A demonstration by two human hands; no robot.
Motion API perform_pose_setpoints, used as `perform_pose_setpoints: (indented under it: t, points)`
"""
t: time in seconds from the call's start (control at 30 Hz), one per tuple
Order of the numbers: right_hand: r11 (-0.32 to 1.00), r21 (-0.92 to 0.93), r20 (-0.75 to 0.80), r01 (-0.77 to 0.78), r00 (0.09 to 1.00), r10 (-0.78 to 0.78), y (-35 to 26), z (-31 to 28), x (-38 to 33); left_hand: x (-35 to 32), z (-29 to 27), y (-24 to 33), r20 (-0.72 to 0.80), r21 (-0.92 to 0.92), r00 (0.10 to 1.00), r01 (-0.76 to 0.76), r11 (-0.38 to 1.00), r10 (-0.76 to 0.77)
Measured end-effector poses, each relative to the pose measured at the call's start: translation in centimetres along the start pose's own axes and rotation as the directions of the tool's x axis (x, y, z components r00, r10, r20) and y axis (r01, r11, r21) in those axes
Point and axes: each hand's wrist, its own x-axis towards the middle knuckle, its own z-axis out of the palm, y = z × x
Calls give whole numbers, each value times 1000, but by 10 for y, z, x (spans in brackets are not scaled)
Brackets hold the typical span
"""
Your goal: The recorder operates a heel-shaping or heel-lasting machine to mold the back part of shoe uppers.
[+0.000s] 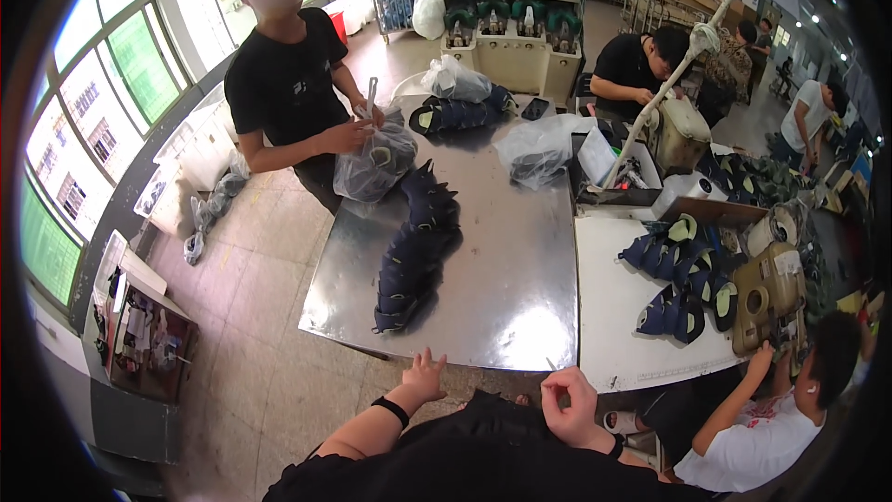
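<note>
The left hand (425, 376) hovers open and empty, fingers spread, at the near edge of the shiny steel bench (520, 270); the right hand (569, 402) curls loosely, pinching something too small to tell. Ahead lies a long nested row of dark navy cap pieces (416, 251), stacked for easy reach.

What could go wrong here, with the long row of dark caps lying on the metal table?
The row of dark caps ends close to the near edge of the metal table, so a careless pull might drop some. The left hand is open and empty; the right hand seems to pinch something thin, easily lost.
</note>
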Motion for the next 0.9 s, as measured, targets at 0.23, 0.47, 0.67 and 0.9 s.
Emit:
perform_pose_setpoints:
  t: [0.23, 0.47, 0.67, 0.9]
  points:
    - [1000, 21, 28, -3, 1000, 2, -2, 0, 6, 9, 11, -4, 17, 21, 1000, -26, 999, 25]
    - [999, 47, 42, -22, 999, 20, 9, -11, 1, 46, 35, -10, 11, 153, 991, -134, 979, 134]
    - [984, 37, -40, -177, 983, 178, 14, -37, -11, 64, 23, 14, 130, 177, 989, 44, 983, -67]
    - [932, 130, -302, -338, 882, 362, 39, -78, -27, 99, 38, 22, 223, 505, 973, -160, 848, 51]
